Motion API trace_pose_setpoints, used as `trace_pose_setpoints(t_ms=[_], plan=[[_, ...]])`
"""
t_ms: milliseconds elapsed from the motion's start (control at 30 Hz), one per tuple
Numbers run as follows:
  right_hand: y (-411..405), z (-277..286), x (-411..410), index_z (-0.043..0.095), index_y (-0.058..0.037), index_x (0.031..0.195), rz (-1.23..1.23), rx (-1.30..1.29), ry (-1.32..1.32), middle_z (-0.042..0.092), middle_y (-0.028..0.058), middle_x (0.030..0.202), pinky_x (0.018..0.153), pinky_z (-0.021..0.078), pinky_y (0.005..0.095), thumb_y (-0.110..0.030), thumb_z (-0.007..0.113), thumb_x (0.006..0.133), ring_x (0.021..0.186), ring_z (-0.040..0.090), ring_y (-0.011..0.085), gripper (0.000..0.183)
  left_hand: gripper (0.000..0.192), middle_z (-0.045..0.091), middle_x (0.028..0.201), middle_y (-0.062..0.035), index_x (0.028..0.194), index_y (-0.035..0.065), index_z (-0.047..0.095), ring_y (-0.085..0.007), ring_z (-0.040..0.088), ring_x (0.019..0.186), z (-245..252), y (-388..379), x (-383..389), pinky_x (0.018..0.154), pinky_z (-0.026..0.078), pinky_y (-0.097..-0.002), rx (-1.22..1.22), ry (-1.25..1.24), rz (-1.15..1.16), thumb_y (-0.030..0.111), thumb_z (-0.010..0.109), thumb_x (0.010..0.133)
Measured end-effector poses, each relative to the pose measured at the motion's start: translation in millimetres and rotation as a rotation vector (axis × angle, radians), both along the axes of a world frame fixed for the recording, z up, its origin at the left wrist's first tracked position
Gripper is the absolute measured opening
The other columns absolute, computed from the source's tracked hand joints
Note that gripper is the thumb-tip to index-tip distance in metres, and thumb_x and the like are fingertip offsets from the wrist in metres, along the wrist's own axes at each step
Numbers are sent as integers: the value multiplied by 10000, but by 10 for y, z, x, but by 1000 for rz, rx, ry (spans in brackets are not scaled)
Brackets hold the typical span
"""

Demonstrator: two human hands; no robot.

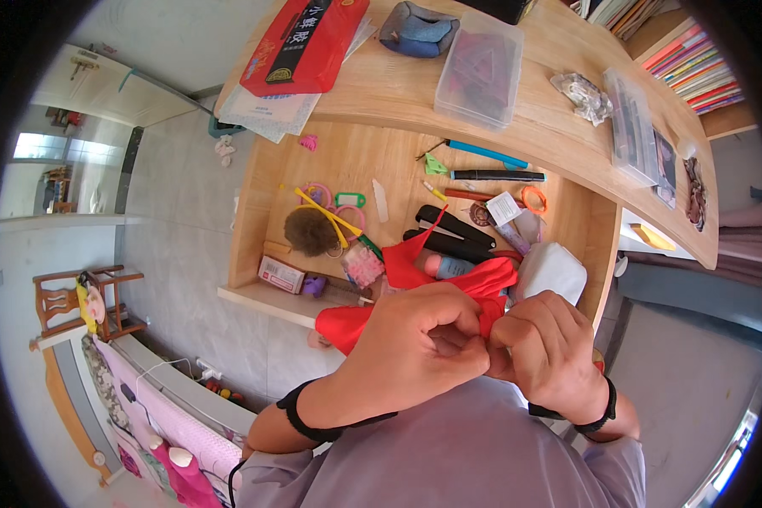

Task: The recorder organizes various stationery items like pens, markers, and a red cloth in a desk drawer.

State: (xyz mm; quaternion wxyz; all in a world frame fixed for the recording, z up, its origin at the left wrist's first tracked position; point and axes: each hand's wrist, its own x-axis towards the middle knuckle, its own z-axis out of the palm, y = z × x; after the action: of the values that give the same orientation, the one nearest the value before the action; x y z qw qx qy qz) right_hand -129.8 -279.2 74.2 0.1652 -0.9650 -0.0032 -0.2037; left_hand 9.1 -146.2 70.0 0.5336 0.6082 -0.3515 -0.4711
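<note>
A red cloth scarf point(401, 265) with a thin pointed end hangs in loose folds over the front of an open wooden drawer point(349, 143). My left hand point(413, 352) grips it, thumb and forefinger pinched together. Against those fingertips, my right hand point(543, 349) is curled round a gathered part of the same cloth. The fingers hide the pinched part. Just beyond the hands lie a black stapler point(451, 235), a blue bottle with a pink cap point(454, 267) and a white rounded case point(551, 276).
The drawer also holds a brown hair puff point(309, 232), yellow strips point(330, 219), a black marker point(498, 176) and a small box point(280, 274). Above it, the desktop point(381, 95) bears a red packet point(305, 47) and a clear plastic box point(479, 70). A wooden chair point(70, 298) stands left.
</note>
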Motion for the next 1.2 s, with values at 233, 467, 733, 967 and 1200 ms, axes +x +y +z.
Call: trace_pose_setpoints(t_ms=[233, 467, 733, 967, 1200], plan=[[14, -36, -39, 532, -34, 873, -92, 190, -42, 528, 65, 738, 554, 462, 331, -2, 710, 546, 656, 568, 235, 374, 98, 605, 960, -64, 868, -49, 586, -76, 609, 829, -49, 10, -77, 701, 523, -221, 5, 346, 55, -87, 634, 792], [-113, 84, 20, 591, -19, 876, -85, 678, 5, 584, 78, 788, 607, 481, 316, 17, 715, 716, 697, 590, 235, 207, 91, 615, 975, -84, 962, -63, 611, -111, 623, 859, -64, 35, -91, 759, 524, -238, -93, 425, 131, -6, 616, 891], [-59, 112, -24, 677, -27, 894, -122, 557, -42, 652, 74, 796, 594, 492, 311, 22, 722, 699, 683, 616, 219, 206, 101, 605, 997, -85, 953, -77, 606, -102, 615, 848, -66, 60, -130, 728, 527, -229, -108, 362, 175, 11, 608, 903], [-221, 52, 238, 660, -19, 920, -88, 452, -33, 639, 98, 771, 581, 500, 340, -6, 691, 714, 669, 630, 259, 208, 99, 642, 939, -99, 981, -30, 559, -130, 650, 764, -53, 214, -164, 687, 554, -249, -69, 188, 404, 55, 568, 932], [-704, -802, 1078, 641, -43, 1015, -78, 112, 209, 648, 122, 954, 728, 519, 378, -11, 625, 769, 854, 636, 315, 248, 115, 664, 954, -119, 1021, 19, 537, -153, 666, 744, -251, 602, 50, 671, 559, -271, 17, 441, 606, 119, 528, 965]])
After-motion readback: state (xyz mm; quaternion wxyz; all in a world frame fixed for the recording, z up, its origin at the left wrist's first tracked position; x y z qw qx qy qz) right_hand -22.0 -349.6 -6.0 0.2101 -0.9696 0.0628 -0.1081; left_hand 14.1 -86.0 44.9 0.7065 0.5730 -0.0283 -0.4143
